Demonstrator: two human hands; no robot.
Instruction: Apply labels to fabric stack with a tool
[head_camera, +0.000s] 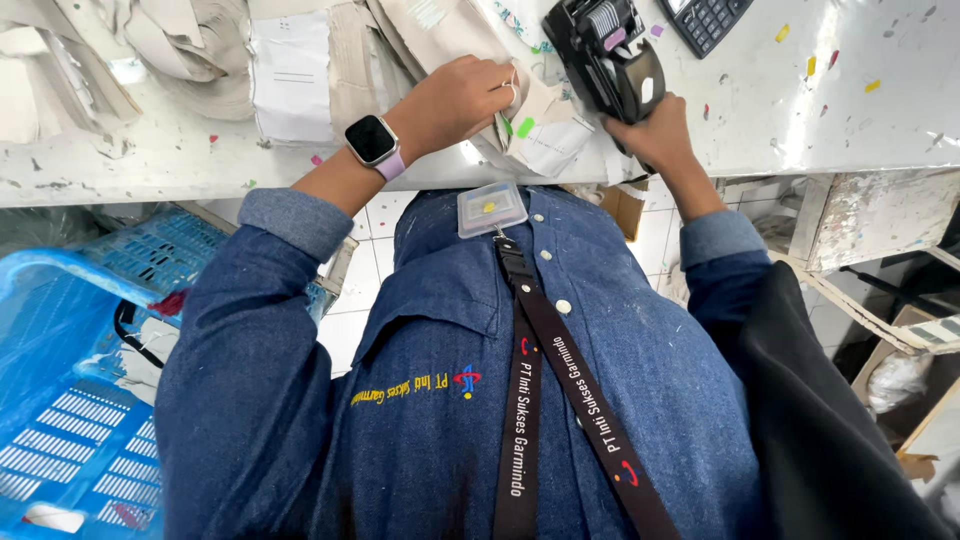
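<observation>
Holding a black label gun (608, 55), beside a blue crate (70, 400) with scraps.

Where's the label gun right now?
Head view, top centre-right: the black label gun is in the right hand on the white table, beside the beige fabric held by the left hand.

The person wears a dark blue denim shirt (440, 400) with long sleeves, small pale buttons down the front, and little embroidered lettering in yellow beside a small red and blue emblem on the chest. On the left wrist there is a smartwatch (372, 141) with a dark square face and a light lilac strap. A black lanyard (545, 400) with white printing and small red marks hangs over the shirt, and it carries a clear plastic badge holder (491, 208).
</observation>
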